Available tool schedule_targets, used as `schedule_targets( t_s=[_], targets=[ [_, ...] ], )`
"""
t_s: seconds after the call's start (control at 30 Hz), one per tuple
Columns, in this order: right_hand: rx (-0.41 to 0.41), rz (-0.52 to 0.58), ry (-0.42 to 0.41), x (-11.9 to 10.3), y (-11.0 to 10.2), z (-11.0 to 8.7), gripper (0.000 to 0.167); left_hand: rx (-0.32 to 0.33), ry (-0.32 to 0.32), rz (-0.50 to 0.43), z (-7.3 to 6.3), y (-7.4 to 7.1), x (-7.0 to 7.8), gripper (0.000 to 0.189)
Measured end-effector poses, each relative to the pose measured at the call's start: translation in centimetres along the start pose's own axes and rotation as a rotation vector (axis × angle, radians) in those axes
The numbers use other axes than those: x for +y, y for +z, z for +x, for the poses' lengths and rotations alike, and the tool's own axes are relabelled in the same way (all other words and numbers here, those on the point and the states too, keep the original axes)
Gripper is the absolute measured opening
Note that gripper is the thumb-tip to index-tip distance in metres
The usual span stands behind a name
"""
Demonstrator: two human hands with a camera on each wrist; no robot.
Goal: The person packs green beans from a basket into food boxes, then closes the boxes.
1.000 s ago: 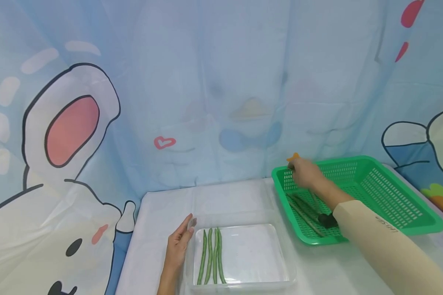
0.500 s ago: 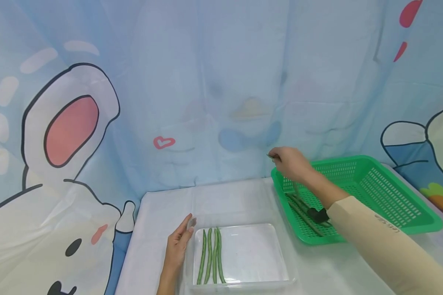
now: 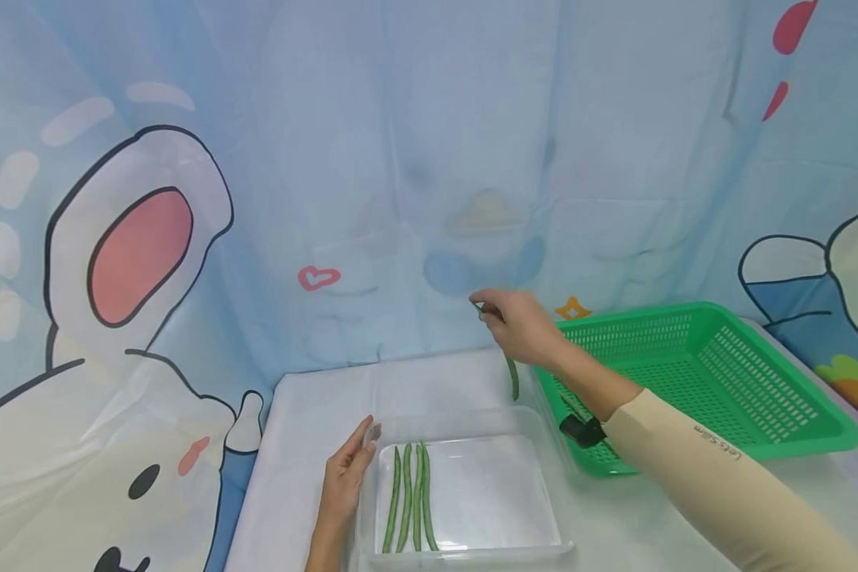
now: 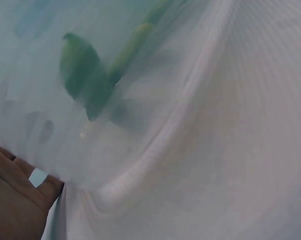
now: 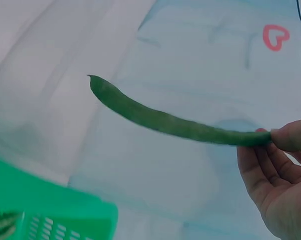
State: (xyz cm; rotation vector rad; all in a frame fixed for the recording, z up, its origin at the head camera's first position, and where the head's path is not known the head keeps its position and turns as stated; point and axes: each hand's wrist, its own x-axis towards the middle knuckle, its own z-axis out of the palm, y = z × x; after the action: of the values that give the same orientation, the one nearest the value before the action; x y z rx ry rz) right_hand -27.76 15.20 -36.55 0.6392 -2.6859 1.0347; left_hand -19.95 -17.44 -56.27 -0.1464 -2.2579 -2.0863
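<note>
My right hand (image 3: 525, 327) pinches a green bean (image 3: 514, 381) by one end between thumb and fingers, above the cloth behind the box. The bean hangs down in the head view; its whole length shows in the right wrist view, slightly curved. My left hand (image 3: 345, 470) grips the left rim of a clear plastic box (image 3: 465, 423). Inside the box, several green beans (image 3: 406, 494) lie side by side along its left part. At the right stands a green basket (image 3: 825, 405); some beans (image 3: 573, 405) in it are partly hidden by my right forearm.
A white cloth (image 3: 322, 393) covers the table. Behind it hangs a pale blue printed curtain (image 3: 429, 159), close to the table's back edge. A small black device (image 3: 581, 430) sits at my right wrist, over the basket's left side.
My right hand has lifted the bean out of the basket and carried it left, past the basket's rim. The left hand stays on the box.
</note>
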Motion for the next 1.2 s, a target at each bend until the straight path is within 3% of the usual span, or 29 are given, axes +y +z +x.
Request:
schedule_targets(
  t_s=[0.33, 0.67, 1.2],
  targets=[
    [-0.128, 0.197, 0.049, -1.3, 3.4, -0.7, 0.022, -0.004, -0.004, -0.001, 0.0, 0.0, 0.0, 0.049],
    [-0.221, 0.236, 0.082, -2.2, 7.0, -1.2, 0.017, -0.003, -0.008, -0.004, -0.1, -0.2, -0.1, 0.049],
    [-0.328, 0.307, 0.128, -2.8, 10.1, -2.1, 0.012, -0.003, -0.002, -0.007, 0.0, -0.1, 0.0, 0.049]
  ],
)
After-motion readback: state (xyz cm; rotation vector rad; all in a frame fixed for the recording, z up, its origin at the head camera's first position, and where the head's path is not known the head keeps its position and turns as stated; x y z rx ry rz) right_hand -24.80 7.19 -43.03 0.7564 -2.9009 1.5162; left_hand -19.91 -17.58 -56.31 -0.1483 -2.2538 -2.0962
